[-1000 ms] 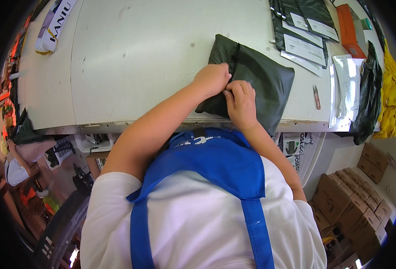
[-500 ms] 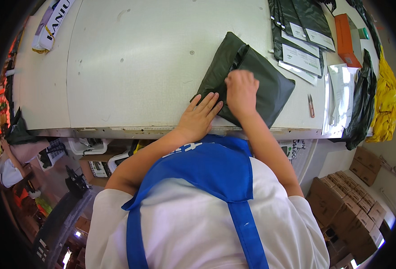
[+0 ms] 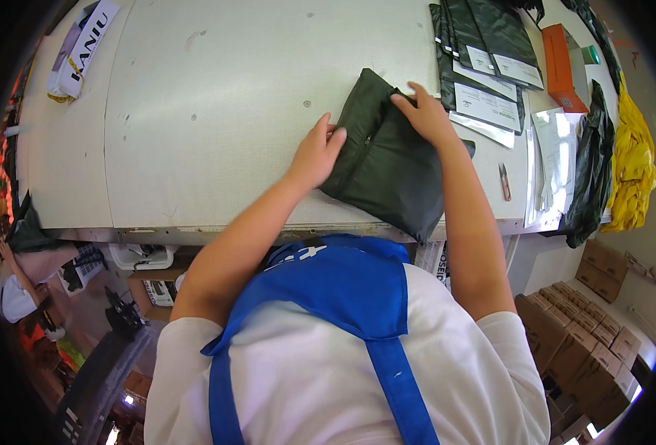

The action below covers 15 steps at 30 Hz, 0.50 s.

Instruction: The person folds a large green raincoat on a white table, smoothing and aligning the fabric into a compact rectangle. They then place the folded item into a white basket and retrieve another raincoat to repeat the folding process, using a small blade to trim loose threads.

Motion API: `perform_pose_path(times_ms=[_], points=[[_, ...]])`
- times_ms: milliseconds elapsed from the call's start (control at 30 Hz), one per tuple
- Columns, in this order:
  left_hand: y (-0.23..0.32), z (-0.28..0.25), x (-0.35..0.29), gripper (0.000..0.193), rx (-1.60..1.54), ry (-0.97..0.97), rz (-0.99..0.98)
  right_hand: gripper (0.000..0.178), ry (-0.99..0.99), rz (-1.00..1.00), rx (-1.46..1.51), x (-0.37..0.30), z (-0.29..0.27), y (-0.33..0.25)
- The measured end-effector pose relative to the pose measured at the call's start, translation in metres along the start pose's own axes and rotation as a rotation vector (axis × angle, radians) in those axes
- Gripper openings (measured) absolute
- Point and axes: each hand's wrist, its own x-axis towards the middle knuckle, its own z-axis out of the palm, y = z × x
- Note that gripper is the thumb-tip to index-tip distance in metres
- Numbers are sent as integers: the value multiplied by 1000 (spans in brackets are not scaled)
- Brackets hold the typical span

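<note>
A dark green-black plastic mailing bag (image 3: 395,174), plump and folded over, lies at a slant at the table's near edge. A fold line runs along its left part, and its nearest corner juts over the edge. By its left side is my left hand (image 3: 317,154), open, thumb at the bag's edge and fingers apart. My right hand (image 3: 426,119) rests over its upper right part, also open, with thumb and fingers spread. The right forearm covers some of the bag's right side.
Several dark bags with white labels (image 3: 484,104) lie at the far right, near an orange box (image 3: 565,67). Thread snips (image 3: 504,182), clear plastic sleeves (image 3: 554,159) and yellow bags (image 3: 632,159) are on the right. A white box (image 3: 83,52) sits far left.
My right hand has opened from a closed shape and moved up and right over the bag. The left hand has lifted from its flat press and shifted to the bag's left edge.
</note>
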Motion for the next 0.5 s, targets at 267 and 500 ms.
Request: perform_pose_path(times_ms=[267, 500], points=[[36, 0, -2, 67, -792, -440, -390, 49, -256, -43, -22, -57, -7, -44], [55, 23, -1, 74, -44, -242, -245, 48, -60, -211, 212, -66, -10, -24]])
